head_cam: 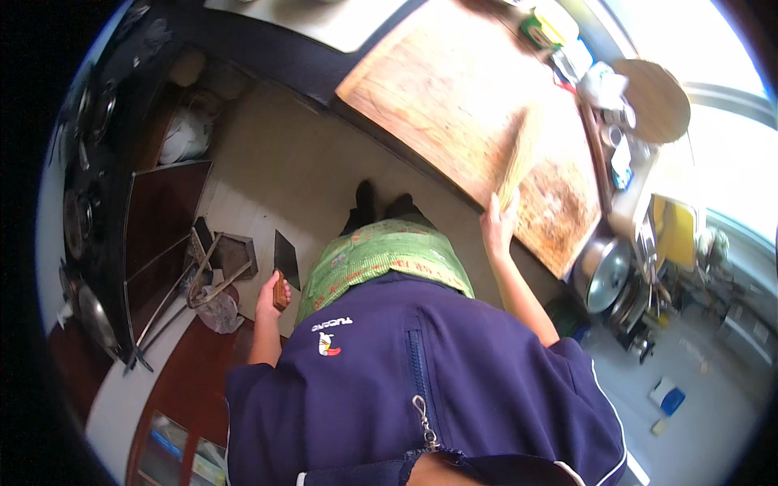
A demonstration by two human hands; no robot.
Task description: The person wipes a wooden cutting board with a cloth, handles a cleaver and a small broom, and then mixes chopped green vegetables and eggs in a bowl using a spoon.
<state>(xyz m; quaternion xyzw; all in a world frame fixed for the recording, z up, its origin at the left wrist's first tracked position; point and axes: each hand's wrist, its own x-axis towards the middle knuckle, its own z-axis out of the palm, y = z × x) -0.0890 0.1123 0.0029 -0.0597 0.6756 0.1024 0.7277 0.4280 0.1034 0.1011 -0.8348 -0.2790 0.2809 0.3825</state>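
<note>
My left hand grips the brown wooden handle of a cleaver, its dark broad blade pointing forward over the floor beside my green apron. On the right, my right hand holds the near end of a long straw-coloured bundle of fibres, like a whisk broom. The bundle reaches forward over a large wooden board on the counter; its far end is washed out by glare. The board's near right corner is rough and stained, with whitish marks.
Packets, cups and a round wooden board stand along the window side. A metal bowl or pot with a shiny surface is right of the wooden board, near a yellow board. Left are a dark red cabinet panel and a wooden-framed container on the floor.
</note>
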